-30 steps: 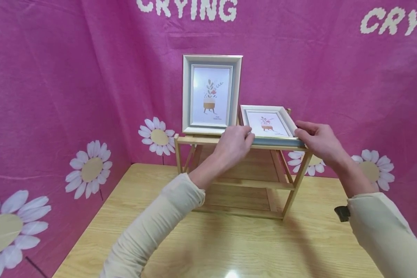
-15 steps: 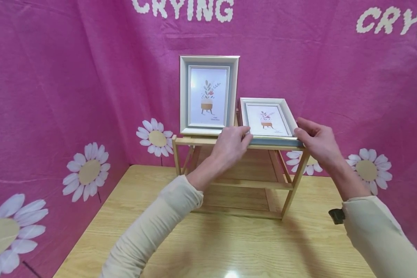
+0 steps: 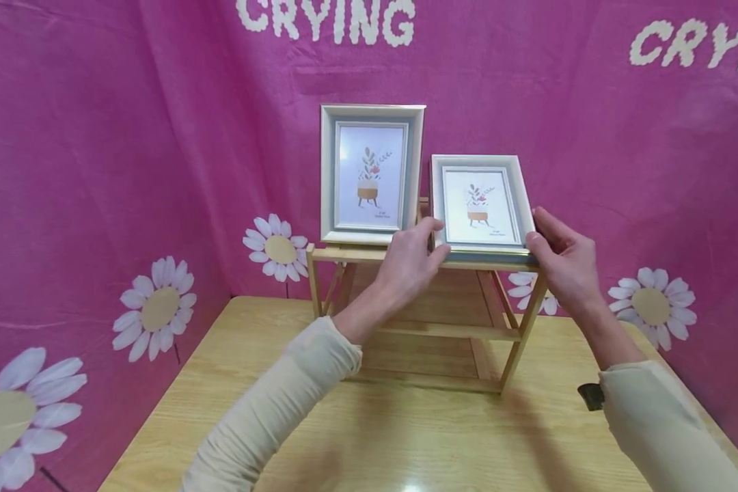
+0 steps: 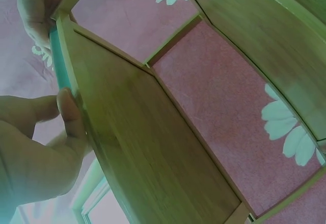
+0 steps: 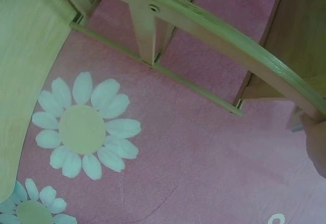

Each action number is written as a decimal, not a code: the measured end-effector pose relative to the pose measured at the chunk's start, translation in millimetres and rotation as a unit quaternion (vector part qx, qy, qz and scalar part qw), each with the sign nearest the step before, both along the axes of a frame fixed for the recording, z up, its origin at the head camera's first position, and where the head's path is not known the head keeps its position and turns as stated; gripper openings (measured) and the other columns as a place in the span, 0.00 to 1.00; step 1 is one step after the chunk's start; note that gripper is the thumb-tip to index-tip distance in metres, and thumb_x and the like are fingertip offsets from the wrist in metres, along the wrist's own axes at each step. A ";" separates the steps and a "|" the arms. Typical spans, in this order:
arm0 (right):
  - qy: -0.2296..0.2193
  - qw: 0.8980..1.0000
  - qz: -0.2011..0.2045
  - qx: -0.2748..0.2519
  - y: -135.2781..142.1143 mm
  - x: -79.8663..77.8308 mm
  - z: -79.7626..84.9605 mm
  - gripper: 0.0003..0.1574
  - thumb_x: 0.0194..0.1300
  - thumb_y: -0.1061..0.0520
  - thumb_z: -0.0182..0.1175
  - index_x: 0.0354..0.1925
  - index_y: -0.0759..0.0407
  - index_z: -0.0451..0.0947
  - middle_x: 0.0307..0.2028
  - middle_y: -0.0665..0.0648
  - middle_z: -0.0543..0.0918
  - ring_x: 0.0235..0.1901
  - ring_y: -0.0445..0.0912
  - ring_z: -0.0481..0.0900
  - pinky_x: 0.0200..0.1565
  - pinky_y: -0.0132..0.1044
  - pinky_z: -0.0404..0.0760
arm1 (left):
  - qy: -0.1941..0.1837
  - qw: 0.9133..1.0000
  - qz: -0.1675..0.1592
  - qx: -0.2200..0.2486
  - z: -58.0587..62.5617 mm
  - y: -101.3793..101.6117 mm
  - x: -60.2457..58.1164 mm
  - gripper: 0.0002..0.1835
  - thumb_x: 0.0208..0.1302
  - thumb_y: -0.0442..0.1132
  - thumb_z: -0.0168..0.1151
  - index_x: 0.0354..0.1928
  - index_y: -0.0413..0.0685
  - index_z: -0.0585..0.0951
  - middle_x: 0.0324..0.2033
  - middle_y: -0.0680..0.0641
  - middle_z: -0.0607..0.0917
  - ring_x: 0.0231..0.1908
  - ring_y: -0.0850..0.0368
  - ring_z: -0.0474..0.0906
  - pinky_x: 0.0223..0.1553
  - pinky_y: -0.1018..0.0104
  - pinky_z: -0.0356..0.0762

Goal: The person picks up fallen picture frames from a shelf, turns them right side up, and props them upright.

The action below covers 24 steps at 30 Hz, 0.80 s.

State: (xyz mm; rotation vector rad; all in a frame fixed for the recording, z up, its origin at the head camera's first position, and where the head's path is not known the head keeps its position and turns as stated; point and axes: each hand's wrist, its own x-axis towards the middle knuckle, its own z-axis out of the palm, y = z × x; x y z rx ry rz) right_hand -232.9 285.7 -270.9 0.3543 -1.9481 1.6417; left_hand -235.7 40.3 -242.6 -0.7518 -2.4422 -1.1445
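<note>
A white and blue-grey picture frame (image 3: 480,205) with a potted-plant print leans back on the right half of a wooden rack's (image 3: 449,331) top shelf. My left hand (image 3: 408,263) pinches its lower left corner between finger and thumb. At the lower right corner, my right hand (image 3: 566,263) grips the side, thumb in front and fingers along the outer edge. A matching picture frame (image 3: 372,176) stands more upright on the shelf's left half, close behind my left hand. In the left wrist view, the left fingers (image 4: 74,114) meet at the shelf's edge; the right wrist view barely catches the right hand (image 5: 317,145).
The rack has lower shelves and stands on a light wooden table (image 3: 369,437). A magenta cloth (image 3: 529,102) with daisies and white lettering hangs behind and at the left. A dark strap end (image 3: 591,396) sticks out from the right sleeve.
The right picture frame has tilted up from lying nearly flat, its far edge rising while its near edge stays on the shelf. Both hands keep hold of its lower corners.
</note>
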 end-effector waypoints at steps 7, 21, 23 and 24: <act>0.068 0.997 -0.008 -0.038 0.0 1.7 -5.9 0.30 0.68 0.69 0.57 0.67 0.69 0.66 0.66 0.71 0.67 0.61 0.42 0.74 0.56 0.22 0.73 | -0.026 0.999 0.005 -0.019 4.1 5.7 -0.4 0.25 0.69 0.38 0.61 0.65 0.42 0.70 0.21 0.48 0.77 0.13 0.63 0.66 0.16 0.73 0.68; 0.092 0.993 0.032 -0.061 1.3 1.0 -3.9 0.30 0.65 0.73 0.58 0.66 0.73 0.68 0.61 0.63 0.78 0.58 0.41 0.78 0.55 0.22 0.76 | -0.082 0.994 -0.015 0.068 -1.0 0.9 -3.3 0.34 0.63 0.36 0.68 0.69 0.39 0.67 0.44 0.39 0.85 0.26 0.61 0.78 0.26 0.72 0.79; 0.069 0.995 0.041 -0.063 2.7 1.9 0.2 0.32 0.64 0.72 0.60 0.66 0.72 0.68 0.58 0.56 0.81 0.55 0.40 0.79 0.53 0.21 0.77 | -0.080 0.993 -0.021 0.088 -3.2 0.0 -2.9 0.34 0.62 0.34 0.68 0.69 0.38 0.67 0.43 0.39 0.85 0.20 0.62 0.75 0.21 0.72 0.77; 0.050 0.996 0.042 -0.063 3.8 2.4 2.8 0.34 0.64 0.71 0.61 0.67 0.71 0.67 0.57 0.53 0.82 0.54 0.39 0.79 0.52 0.20 0.77 | -0.076 0.993 -0.021 0.093 -4.1 -0.5 -2.9 0.34 0.62 0.34 0.68 0.69 0.37 0.68 0.43 0.39 0.85 0.19 0.63 0.74 0.21 0.72 0.77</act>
